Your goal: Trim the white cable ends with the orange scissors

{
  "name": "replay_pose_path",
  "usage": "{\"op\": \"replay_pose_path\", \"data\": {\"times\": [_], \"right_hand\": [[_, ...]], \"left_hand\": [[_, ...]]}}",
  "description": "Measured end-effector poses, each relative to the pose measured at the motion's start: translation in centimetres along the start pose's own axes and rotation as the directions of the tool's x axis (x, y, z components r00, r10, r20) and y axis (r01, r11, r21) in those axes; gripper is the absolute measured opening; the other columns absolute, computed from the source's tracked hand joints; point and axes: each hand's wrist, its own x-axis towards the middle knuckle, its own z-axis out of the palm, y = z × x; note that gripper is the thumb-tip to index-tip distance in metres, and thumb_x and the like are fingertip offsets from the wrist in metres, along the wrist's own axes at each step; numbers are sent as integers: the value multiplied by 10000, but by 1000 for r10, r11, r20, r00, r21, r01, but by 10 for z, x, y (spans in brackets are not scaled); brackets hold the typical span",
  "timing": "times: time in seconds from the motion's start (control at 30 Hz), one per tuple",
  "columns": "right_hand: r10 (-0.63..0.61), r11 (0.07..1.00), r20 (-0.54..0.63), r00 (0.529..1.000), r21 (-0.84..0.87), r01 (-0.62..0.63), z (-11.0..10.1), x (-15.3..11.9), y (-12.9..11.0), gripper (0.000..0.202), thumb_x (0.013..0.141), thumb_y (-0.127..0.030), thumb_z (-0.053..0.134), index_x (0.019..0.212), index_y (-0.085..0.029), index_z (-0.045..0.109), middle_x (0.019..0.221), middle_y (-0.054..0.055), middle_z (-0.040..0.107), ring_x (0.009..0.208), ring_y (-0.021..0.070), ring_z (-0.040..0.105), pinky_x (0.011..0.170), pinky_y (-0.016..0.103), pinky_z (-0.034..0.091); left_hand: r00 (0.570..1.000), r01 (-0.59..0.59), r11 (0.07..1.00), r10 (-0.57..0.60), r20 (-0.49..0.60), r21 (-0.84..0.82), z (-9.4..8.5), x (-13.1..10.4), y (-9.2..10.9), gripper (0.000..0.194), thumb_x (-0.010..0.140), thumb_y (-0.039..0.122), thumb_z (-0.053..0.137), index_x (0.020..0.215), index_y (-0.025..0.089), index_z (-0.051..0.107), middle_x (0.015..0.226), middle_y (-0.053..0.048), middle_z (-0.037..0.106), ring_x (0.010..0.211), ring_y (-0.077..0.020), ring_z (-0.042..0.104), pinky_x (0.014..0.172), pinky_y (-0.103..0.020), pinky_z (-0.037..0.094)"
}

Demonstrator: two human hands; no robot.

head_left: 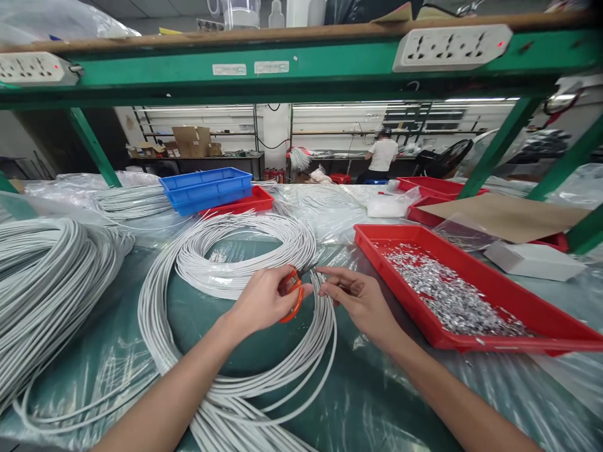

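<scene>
My left hand [264, 300] grips orange-handled scissors [293, 295], blades pointing right toward the wires. My right hand [358, 299] pinches thin white wire strands just right of the scissors, fingers curled around them. Both hands hover over a large coil of white cable [217, 276] that lies on the plastic-covered green table [377, 402]. A second loop of the same cable [245, 389] runs toward me between my forearms.
A red tray [499, 339] of small shiny metal parts sits right of my hands. A thick grey-white cable bundle [42, 276] lies at left. Blue trays [207, 187] stacked on a red one stand behind. Cardboard [509, 213] and a white box [532, 258] at right. A person [381, 157] works far back.
</scene>
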Motion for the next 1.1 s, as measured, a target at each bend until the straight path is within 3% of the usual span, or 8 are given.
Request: {"op": "replay_pose_path", "data": {"times": [0.1,0.37,0.63,1.1], "right_hand": [[25,999,-1,1000,31,-25,-1,2,-2,424,769,-404,716,1058,-96,673,686,61,665,616,138,555,564,263,412],[76,993,27,997,85,-78,-1,2,-5,424,741,-406,741,1017,-90,678,667,61,670,604,137,570,579,271,425],[51,987,128,990,145,-70,-8,4,-9,359,748,-368,748,1005,-121,701,705,60,690,692,166,658,685,290,485],[-11,995,174,985,99,-6,-11,3,-10,312,795,-346,708,1018,-128,705,700,53,672,661,142,602,657,272,447]], "left_hand": [[996,-56,985,45,74,166,-1,-1,-3,320,886,412,530,718,169,406,594,35,446,544,-93,317,536,-239,229],[988,-73,973,40,150,219,-2,-2,-4,352,919,478,460,743,176,418,617,18,476,538,-102,350,541,-242,225],[977,-49,995,29,212,89,-5,-2,-3,330,918,426,477,719,168,422,591,27,472,556,-98,383,530,-231,246],[937,38,997,-13,349,-66,-11,-3,-1,349,892,452,518,739,139,546,601,9,480,553,-97,376,523,-225,295]]}}
